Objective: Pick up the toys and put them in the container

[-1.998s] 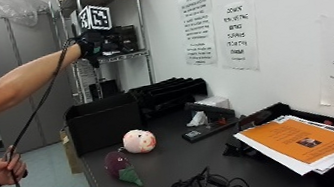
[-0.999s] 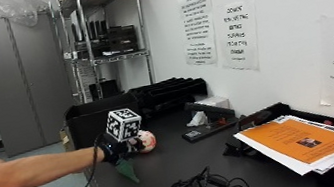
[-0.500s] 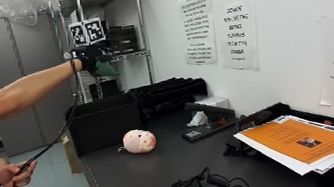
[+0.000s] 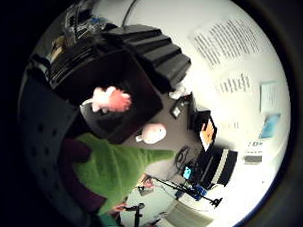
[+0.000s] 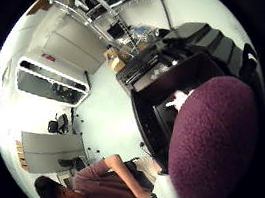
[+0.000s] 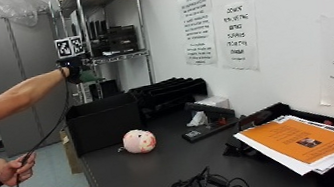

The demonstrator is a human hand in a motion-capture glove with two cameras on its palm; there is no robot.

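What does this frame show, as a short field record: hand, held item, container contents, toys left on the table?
hand: gloved right hand raised high above the black container
held item: purple and green plush toy, gripped
container contents: one pink and white plush toy inside
left on table: round pink toy on the black table, beside the container
task state: held toy not yet in the container

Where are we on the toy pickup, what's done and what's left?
Done: one pink toy lies inside the black container. In hand: the gloved right hand holds the purple-and-green toy above it. Left: drop that, then fetch the pink round toy on the table.
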